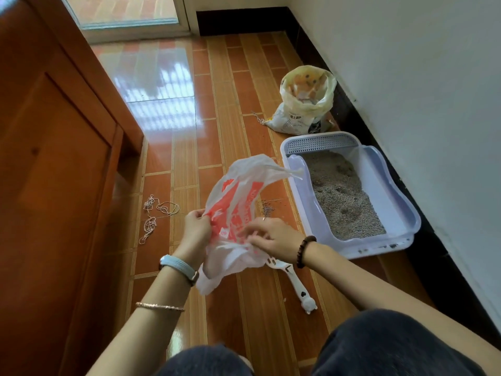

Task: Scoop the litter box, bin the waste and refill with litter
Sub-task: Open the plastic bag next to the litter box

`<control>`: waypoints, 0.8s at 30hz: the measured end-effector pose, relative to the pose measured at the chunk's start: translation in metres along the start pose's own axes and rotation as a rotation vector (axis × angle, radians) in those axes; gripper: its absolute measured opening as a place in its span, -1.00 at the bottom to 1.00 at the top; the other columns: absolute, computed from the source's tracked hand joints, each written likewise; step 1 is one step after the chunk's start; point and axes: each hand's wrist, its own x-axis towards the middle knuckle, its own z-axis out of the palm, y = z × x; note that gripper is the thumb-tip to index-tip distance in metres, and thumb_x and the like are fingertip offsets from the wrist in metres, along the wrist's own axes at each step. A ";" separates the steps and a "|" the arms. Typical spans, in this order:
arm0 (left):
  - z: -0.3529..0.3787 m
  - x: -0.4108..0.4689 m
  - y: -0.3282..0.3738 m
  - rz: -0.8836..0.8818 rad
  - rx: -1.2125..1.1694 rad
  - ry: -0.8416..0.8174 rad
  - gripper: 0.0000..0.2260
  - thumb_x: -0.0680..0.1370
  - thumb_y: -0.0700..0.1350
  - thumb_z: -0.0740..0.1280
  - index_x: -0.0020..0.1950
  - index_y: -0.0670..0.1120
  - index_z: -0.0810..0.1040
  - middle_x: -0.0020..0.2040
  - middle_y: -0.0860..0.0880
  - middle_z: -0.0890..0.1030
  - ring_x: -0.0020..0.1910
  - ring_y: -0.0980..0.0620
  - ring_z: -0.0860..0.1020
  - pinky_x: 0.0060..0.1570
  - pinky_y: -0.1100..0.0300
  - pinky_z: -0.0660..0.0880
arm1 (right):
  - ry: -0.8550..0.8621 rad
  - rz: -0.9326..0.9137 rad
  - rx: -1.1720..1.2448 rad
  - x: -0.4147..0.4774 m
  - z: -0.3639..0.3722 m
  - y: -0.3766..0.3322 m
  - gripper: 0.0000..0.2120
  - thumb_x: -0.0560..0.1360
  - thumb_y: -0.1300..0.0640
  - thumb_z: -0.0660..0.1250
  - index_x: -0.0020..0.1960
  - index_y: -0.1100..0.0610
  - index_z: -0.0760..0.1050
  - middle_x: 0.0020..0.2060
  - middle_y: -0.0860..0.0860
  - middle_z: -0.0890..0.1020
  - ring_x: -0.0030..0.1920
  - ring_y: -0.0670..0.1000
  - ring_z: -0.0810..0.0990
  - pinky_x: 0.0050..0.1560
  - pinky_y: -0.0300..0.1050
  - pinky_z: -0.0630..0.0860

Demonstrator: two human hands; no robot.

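- Just nearer than the litter box (390,248), both hands work a thin plastic bag (238,210): left hand (196,226) pinched shut on one edge, right hand (273,238) closed on the other.
- The bag looks light, limp and slippery; best held at its rim.
- Partly under the bag, the scoop (296,286) lies on the floor, handle pointing toward the person.
- The litter box runs lengthwise along the wall, with the litter sack (303,104) beyond.

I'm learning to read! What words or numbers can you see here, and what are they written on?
Litter sack: dark printed characters on its white side, too small and blurred to read.
Plastic bag, held in the left hand and right hand: red print with pale lettering, too crumpled to read.
Scoop: dark marks on the handle, not words.
Litter box: no writing visible.
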 end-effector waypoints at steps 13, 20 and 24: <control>-0.007 -0.005 -0.016 0.514 0.671 0.087 -0.64 0.49 0.12 0.15 -0.31 -0.12 0.48 -0.43 0.00 0.50 -0.38 -0.06 0.48 -0.08 0.01 0.32 | 0.569 -0.006 -0.462 0.044 -0.009 0.023 -0.76 0.37 0.29 0.46 0.02 0.15 0.59 -0.06 0.15 0.42 -0.10 0.09 0.40 -0.19 -0.12 0.48; -0.030 0.007 -0.023 0.687 1.023 0.295 -0.63 0.40 0.35 0.29 -0.03 0.09 0.45 -0.05 0.06 0.40 0.00 0.04 0.33 0.12 0.02 0.25 | 0.465 0.266 -0.118 0.050 -0.017 0.030 -0.77 0.62 0.11 0.09 -0.17 0.08 0.41 -0.20 0.07 0.50 -0.10 0.06 0.42 -0.10 -0.05 0.38; -0.042 0.015 -0.034 0.587 1.029 0.295 -0.68 0.44 0.25 0.34 0.04 0.07 0.48 -0.01 0.03 0.46 0.02 0.01 0.39 0.09 0.03 0.31 | 0.488 0.371 0.084 0.048 -0.016 0.033 -0.68 0.64 0.10 0.03 -0.30 -0.02 0.26 -0.42 -0.04 0.40 -0.42 -0.04 0.36 -0.36 -0.11 0.33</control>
